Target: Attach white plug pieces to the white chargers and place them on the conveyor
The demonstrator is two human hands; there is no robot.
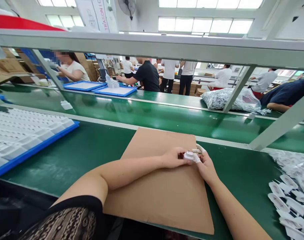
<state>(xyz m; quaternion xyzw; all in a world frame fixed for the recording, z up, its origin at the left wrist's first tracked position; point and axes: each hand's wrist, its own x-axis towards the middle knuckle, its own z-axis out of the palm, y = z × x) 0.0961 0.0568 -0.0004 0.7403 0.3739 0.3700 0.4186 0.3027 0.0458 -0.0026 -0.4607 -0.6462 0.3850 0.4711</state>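
Note:
Over the brown cardboard sheet [157,193], my left hand [173,157] pinches a small white power-plug housing [188,155] with metal pins pointing up. My right hand [205,165] comes from the other side, its covered fingertips closed on the same housing. White finger covers are on some fingers of this hand. One covered finger is raised and curled above the piece. Anything else between the fingers is too small to make out.
At left stands a blue tray [37,145] with rows of white housings. Loose white plastic parts [289,203] lie at right beside clear bags. A single white piece [66,105] lies on the green conveyor [142,111]. Slanted metal posts [279,125] rise beyond; people work behind.

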